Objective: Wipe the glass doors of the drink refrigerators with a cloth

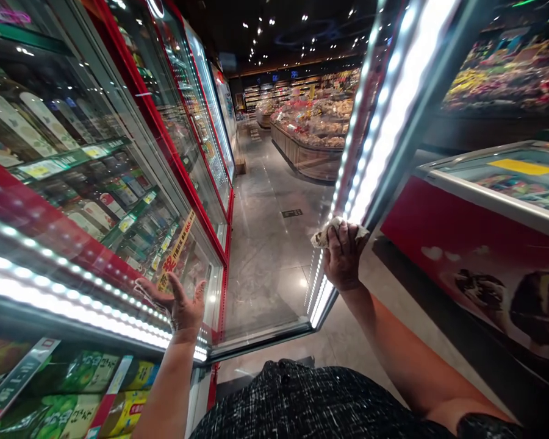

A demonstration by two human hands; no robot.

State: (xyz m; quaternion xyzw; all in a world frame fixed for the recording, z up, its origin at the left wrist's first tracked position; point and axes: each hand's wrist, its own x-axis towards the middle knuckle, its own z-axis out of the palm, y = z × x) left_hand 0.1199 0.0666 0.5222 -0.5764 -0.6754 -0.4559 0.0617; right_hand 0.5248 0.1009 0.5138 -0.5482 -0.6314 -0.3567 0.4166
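My right hand (343, 255) is closed around a crumpled pale cloth (321, 236), pressed to the light strip along the outer edge of an open glass door (265, 286). My left hand (180, 305) is held up near the door's hinge side, fingers spread, with nothing in it. Beside that hand a yellow label with red characters (170, 263) shows on the glass. A bright LED strip (73, 308) runs behind the left wrist. Whether the left fingers touch the glass, I cannot tell.
Tall red-framed display fridges (165, 140) line the left, with bottles on shelves. Green and yellow packets (68, 372) fill the lower left. A red chest freezer (421, 213) stands close on the right. Farther ahead is a wooden display counter (302, 152) on the grey floor.
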